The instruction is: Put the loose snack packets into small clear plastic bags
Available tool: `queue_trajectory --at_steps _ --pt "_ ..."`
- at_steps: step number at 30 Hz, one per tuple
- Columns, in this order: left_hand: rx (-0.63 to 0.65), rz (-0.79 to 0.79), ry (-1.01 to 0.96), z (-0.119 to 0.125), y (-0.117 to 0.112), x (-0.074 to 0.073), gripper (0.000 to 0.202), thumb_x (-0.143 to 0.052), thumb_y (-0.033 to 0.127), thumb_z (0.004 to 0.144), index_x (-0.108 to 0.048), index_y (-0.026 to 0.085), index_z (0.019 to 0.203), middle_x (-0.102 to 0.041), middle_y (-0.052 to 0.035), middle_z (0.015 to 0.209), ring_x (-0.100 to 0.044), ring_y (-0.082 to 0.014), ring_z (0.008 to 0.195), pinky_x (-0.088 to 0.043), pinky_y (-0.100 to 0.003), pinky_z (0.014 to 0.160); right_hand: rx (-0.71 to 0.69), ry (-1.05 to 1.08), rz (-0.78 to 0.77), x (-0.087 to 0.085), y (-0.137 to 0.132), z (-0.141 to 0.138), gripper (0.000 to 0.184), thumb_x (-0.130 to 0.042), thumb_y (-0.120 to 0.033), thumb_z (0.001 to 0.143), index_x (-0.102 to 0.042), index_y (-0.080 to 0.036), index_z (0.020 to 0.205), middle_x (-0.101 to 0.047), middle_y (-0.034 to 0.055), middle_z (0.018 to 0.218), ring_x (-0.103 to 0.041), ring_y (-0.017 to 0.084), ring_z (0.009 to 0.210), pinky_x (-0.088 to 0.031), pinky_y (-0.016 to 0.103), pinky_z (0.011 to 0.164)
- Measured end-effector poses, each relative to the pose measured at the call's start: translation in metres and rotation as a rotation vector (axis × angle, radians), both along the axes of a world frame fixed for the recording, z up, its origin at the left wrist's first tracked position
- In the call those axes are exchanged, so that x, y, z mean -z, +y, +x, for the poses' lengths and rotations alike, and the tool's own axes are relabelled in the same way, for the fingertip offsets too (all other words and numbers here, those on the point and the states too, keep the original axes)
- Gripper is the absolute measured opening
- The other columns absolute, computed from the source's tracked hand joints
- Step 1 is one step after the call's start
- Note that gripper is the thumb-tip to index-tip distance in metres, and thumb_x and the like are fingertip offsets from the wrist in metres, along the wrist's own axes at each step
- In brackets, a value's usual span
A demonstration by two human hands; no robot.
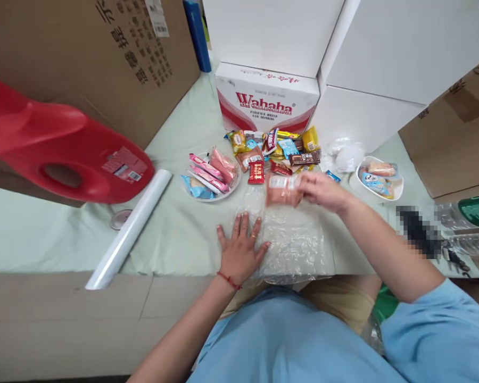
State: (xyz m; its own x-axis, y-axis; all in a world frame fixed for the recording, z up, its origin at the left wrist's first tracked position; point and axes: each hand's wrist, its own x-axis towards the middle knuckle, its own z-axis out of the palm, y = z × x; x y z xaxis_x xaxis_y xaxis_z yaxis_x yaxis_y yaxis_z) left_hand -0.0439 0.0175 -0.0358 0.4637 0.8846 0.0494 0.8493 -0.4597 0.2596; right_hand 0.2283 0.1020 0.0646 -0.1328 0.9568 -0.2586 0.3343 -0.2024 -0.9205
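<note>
My left hand (241,247) lies flat with fingers spread on the left edge of a clear plastic sheet (295,244) spread on the pale green table. My right hand (323,191) is closed on a reddish-brown snack packet (282,190), held just above the far end of the sheet. Behind it lies a pile of wrapped snacks (281,149) and a small red packet (256,172). A clear plate (231,189) with pink and blue packets sits to the left of the pile.
A white bowl (357,183) with packets stands at the right. A roll of clear film (130,229) lies at the left beside a big red jug (64,149). A Wahaha carton (265,98), white boxes and cardboard boxes ring the back. Bottles (469,218) lie at far right.
</note>
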Motion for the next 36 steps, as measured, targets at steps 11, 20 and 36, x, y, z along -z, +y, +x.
queue_trajectory --at_steps 11,20,36 --pt "0.005 -0.030 -0.085 -0.024 0.006 0.009 0.056 -0.034 0.029 0.104 -0.039 0.018 0.158 -0.035 -0.0188 0.166 -0.035 -0.0310 0.154 -0.019 -0.068 0.123 -0.173 -0.578 -0.049 0.064 -0.052 -0.023 0.021 -0.063 -0.030 0.089 -0.061 -0.019 0.072 -0.062 -0.0020 0.066 -0.053 0.013 0.064 -0.033 0.024 0.059" --pt "0.110 -0.027 -0.143 -0.063 0.017 0.001 0.057 -0.035 0.011 0.094 -0.058 0.027 0.144 -0.060 -0.0110 0.150 -0.049 -0.0266 0.146 -0.021 -0.063 0.123 -0.355 -0.655 0.522 0.041 -0.154 -0.018 0.038 -0.065 -0.050 0.095 -0.064 -0.019 0.118 -0.071 0.0135 0.111 -0.064 0.026 0.098 -0.050 0.037 0.084" --pt "0.444 -0.020 -0.073 -0.089 0.021 -0.020 0.071 -0.067 0.029 0.076 -0.057 0.036 0.147 -0.036 -0.0054 0.168 -0.008 -0.0399 0.161 -0.002 -0.070 0.124 0.049 0.006 -0.219 0.028 -0.069 -0.009 0.010 -0.061 -0.025 0.088 -0.062 -0.020 0.080 -0.063 -0.0017 0.061 -0.064 0.014 0.054 -0.053 0.024 0.051"
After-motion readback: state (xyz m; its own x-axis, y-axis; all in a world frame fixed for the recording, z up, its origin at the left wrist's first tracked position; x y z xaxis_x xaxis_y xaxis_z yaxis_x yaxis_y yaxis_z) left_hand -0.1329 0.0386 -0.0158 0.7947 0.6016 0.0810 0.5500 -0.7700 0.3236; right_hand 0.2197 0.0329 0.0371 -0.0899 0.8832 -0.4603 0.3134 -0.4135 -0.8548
